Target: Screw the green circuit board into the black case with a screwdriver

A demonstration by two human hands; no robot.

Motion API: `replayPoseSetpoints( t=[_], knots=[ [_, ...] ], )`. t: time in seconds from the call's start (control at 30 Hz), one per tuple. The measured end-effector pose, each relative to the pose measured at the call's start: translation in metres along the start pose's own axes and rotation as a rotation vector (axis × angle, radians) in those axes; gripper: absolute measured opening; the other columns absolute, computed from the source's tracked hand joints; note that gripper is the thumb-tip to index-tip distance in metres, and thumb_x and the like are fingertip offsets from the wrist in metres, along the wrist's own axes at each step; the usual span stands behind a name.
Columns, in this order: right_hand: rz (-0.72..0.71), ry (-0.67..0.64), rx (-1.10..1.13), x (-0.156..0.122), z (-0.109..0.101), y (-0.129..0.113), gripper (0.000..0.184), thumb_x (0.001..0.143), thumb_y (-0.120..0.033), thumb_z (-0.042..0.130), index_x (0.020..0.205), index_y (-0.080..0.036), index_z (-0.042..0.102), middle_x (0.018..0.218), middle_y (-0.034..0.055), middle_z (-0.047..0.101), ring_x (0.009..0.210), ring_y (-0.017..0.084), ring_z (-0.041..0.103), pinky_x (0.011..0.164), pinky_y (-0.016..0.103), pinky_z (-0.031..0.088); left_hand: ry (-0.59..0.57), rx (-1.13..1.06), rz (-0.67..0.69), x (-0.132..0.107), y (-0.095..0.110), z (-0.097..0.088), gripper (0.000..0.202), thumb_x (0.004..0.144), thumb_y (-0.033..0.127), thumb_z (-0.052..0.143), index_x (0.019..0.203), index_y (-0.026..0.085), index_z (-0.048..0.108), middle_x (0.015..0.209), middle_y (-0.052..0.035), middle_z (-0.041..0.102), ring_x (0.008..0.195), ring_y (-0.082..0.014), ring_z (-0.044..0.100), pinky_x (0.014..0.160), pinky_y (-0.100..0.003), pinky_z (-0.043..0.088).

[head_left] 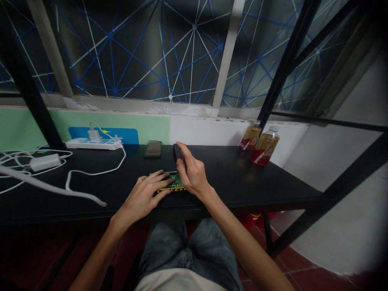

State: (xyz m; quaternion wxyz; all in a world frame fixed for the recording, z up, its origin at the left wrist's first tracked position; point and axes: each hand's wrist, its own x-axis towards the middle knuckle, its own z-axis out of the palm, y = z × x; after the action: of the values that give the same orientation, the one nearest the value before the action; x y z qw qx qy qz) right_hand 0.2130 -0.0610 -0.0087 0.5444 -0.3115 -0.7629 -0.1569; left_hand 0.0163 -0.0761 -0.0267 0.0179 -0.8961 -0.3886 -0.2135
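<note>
A green circuit board (175,181) with a yellow-and-black striped front edge lies on the black table near its front side. My left hand (148,190) grips its left end, fingers over the top and thumb along the front edge. Over the right end is my right hand (194,171), its fingers bent close together and the thumb pressed toward them. A bit of red shows by that thumb, too small to name. Just behind the right fingers is a dark, flat object (176,151), partly hidden by the hand.
Behind the board lies a small dark device (153,149), its top blurred out. A white power strip (93,143), white cables and an adapter (45,162) occupy the left side. Two drink bottles (265,146) stand at the back right. Black frame posts (280,72) rise at both sides.
</note>
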Motion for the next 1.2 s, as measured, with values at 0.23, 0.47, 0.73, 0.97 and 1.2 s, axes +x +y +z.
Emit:
replayPoseSetpoints(
  t=[0.23,0.47,0.73,0.97,1.2],
  knots=[
    [-0.005,0.072,-0.012,-0.0021,0.004,0.0015,0.053,0.096,-0.028,0.052,0.145,-0.018,0.035,0.118,0.0121,0.067,0.073,0.015,0.066,0.07,0.027,0.057,-0.005,-0.013,-0.011,-0.0007,0.0016,-0.0021,0.035,0.096,0.036,0.053,0.129,0.032,0.061,0.143,-0.0036,0.055,0.137,-0.0288,0.043,0.103,-0.049,0.041],
    [0.031,0.01,0.033,-0.0053,0.0045,0.0022,0.053,0.098,-0.021,0.042,0.15,-0.019,0.028,0.108,0.009,0.068,0.067,0.012,0.065,0.068,0.025,0.056,-0.013,-0.016,-0.027,-0.0008,0.0021,-0.0019,0.033,0.096,0.036,0.054,0.127,0.032,0.063,0.141,-0.0033,0.056,0.137,-0.0284,0.043,0.101,-0.048,0.042],
    [0.035,0.035,0.024,-0.0046,0.0045,0.0009,0.054,0.095,-0.026,0.051,0.147,-0.022,0.036,0.111,0.0083,0.067,0.067,0.012,0.065,0.065,0.026,0.057,-0.017,-0.022,-0.029,-0.0019,0.003,-0.0027,0.035,0.096,0.034,0.054,0.13,0.032,0.061,0.142,-0.0035,0.055,0.138,-0.028,0.042,0.102,-0.048,0.041],
    [0.042,0.062,0.021,-0.0065,0.0066,0.0026,0.063,0.094,-0.028,0.055,0.151,-0.021,0.029,0.12,0.0111,0.066,0.077,0.015,0.069,0.069,0.027,0.059,-0.007,-0.011,-0.02,-0.0013,0.0022,-0.0008,0.034,0.096,0.037,0.053,0.128,0.033,0.062,0.143,-0.0034,0.055,0.138,-0.0281,0.043,0.102,-0.047,0.04],
    [0.068,0.025,0.004,-0.007,0.006,0.0024,0.055,0.098,-0.026,0.045,0.15,-0.02,0.029,0.112,0.0102,0.068,0.071,0.013,0.067,0.067,0.026,0.058,0.008,-0.009,-0.013,-0.0019,0.0021,-0.0006,0.034,0.097,0.036,0.052,0.129,0.031,0.062,0.141,-0.0043,0.056,0.137,-0.0277,0.043,0.102,-0.046,0.041]
  ],
)
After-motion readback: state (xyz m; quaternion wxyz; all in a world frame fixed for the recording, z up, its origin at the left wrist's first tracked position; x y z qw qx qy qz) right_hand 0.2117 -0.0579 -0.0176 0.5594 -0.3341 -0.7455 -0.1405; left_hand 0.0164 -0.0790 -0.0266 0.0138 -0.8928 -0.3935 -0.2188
